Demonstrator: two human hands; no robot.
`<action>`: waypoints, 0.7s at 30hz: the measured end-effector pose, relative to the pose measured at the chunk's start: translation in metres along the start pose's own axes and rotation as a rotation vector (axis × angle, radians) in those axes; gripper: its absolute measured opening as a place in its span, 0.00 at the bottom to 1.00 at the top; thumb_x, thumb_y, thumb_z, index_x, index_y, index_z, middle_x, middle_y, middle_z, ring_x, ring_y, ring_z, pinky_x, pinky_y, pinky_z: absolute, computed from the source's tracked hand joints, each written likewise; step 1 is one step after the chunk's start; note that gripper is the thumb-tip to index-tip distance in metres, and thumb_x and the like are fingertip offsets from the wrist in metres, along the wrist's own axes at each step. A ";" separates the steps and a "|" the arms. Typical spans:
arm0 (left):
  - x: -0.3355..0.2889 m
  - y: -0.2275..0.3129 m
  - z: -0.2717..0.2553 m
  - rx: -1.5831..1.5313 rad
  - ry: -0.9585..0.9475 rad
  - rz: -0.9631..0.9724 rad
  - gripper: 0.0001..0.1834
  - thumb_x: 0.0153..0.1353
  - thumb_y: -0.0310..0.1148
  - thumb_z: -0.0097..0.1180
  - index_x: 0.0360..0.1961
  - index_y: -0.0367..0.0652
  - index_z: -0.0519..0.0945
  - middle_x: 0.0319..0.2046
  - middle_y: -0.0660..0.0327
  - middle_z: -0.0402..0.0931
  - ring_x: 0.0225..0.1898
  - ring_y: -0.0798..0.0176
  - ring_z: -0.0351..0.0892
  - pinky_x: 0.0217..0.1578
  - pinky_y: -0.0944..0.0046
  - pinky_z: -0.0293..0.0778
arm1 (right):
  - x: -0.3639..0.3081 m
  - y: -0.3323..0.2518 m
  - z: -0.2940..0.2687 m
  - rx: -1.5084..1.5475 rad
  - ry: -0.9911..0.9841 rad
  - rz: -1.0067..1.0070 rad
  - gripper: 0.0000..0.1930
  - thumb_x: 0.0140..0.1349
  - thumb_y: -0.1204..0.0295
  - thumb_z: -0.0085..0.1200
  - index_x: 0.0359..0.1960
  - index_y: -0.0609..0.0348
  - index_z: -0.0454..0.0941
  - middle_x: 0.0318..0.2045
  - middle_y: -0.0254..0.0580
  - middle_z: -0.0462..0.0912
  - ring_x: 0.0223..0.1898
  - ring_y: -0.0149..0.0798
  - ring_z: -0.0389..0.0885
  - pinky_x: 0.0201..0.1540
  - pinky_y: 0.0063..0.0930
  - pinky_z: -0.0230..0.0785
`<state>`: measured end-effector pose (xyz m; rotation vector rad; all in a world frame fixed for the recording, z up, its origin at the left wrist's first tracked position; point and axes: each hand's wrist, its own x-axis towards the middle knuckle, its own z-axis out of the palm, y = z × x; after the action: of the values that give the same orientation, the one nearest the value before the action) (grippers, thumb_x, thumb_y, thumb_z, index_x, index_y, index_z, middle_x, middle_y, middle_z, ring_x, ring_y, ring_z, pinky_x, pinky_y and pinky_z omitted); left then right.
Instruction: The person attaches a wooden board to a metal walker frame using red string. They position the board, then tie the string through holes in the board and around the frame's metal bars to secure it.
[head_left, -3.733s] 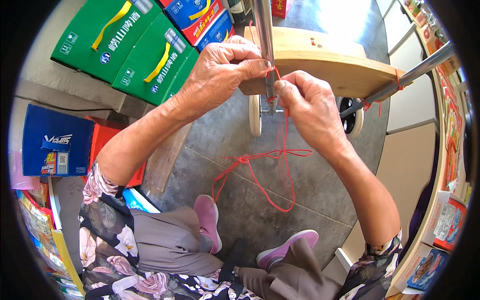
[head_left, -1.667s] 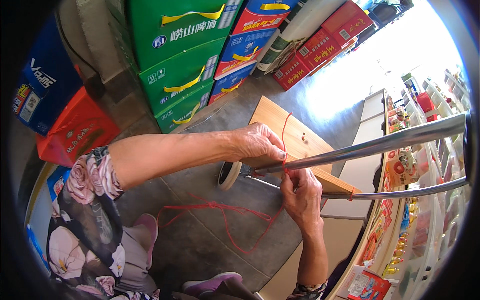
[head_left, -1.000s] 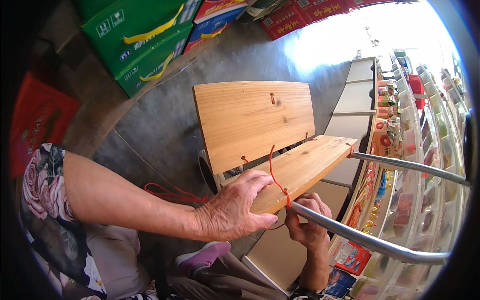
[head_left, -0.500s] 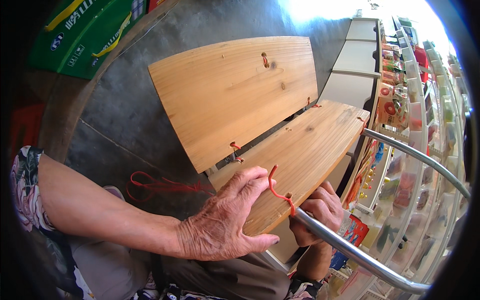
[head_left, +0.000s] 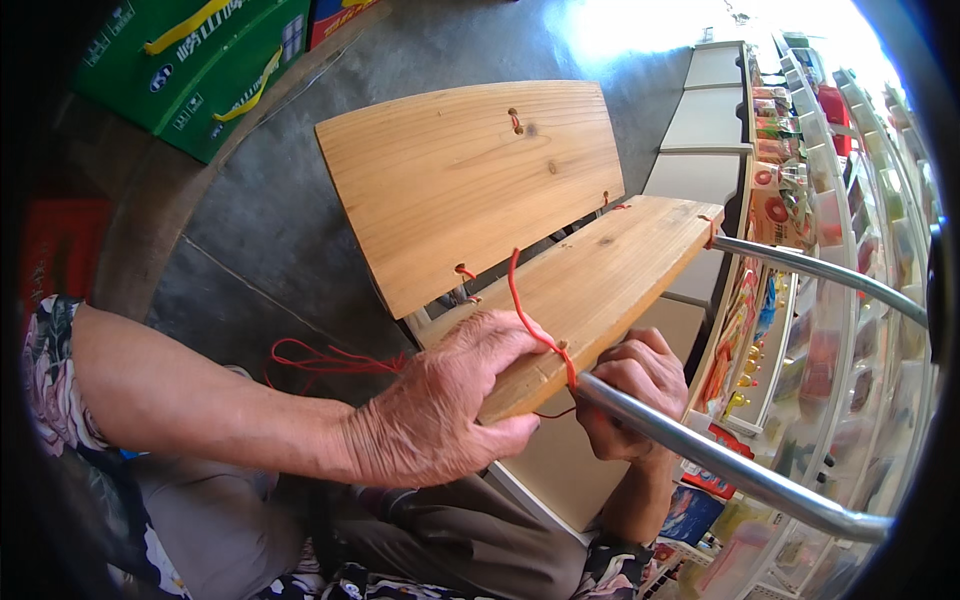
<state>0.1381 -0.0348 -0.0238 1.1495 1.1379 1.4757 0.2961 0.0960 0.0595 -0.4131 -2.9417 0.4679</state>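
Note:
My left hand (head_left: 435,400) is closed around the near left corner of a wooden board (head_left: 585,285), fingers over its top and thumb at the lower edge. A red cord (head_left: 518,305) comes up through a hole near that corner, its free end standing up, and wraps the board's edge by a bent metal tube (head_left: 690,445). Below the board, my right hand (head_left: 640,385) is curled beside the tube. A thin stretch of red cord runs from under the board to its fingers, whose tips are partly hidden. A second, wider wooden board (head_left: 470,190), also tied with red cord, lies beyond.
A loose bundle of red cord (head_left: 330,360) hangs left of the boards over the dark floor (head_left: 235,240). Green boxes with yellow handles (head_left: 200,85) stand at the far left. Shelves with packaged goods (head_left: 780,200) and clear bins (head_left: 840,330) line the right side. Another tube (head_left: 820,270) extends rightward.
The near board's corner and both hands sit slightly higher in view. More of the cord's free end stands above the board, and a thin stretch of cord now shows beneath it.

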 end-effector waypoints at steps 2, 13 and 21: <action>0.000 0.002 0.000 0.020 -0.011 -0.013 0.28 0.44 0.27 0.62 0.50 0.37 0.70 0.47 0.52 0.68 0.53 0.53 0.69 0.55 0.60 0.65 | -0.002 0.000 0.000 -0.011 0.004 -0.008 0.08 0.31 0.77 0.58 0.18 0.56 0.73 0.16 0.35 0.71 0.18 0.38 0.70 0.27 0.29 0.62; 0.005 0.011 -0.001 -0.016 -0.031 -0.095 0.24 0.47 0.29 0.61 0.47 0.36 0.73 0.44 0.53 0.71 0.50 0.57 0.71 0.54 0.63 0.66 | -0.005 0.003 0.001 0.013 0.062 -0.061 0.07 0.37 0.77 0.57 0.20 0.55 0.73 0.15 0.37 0.68 0.18 0.38 0.69 0.24 0.30 0.60; 0.011 0.023 -0.017 -0.036 -0.093 -0.192 0.24 0.48 0.29 0.60 0.48 0.37 0.74 0.46 0.58 0.69 0.47 0.63 0.72 0.50 0.63 0.70 | -0.001 -0.004 0.006 0.152 0.064 0.049 0.07 0.47 0.79 0.56 0.30 0.55 0.78 0.23 0.38 0.75 0.25 0.41 0.75 0.28 0.32 0.68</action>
<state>0.1169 -0.0292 -0.0025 1.0427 1.1202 1.2774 0.2954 0.0903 0.0553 -0.4718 -2.8161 0.6662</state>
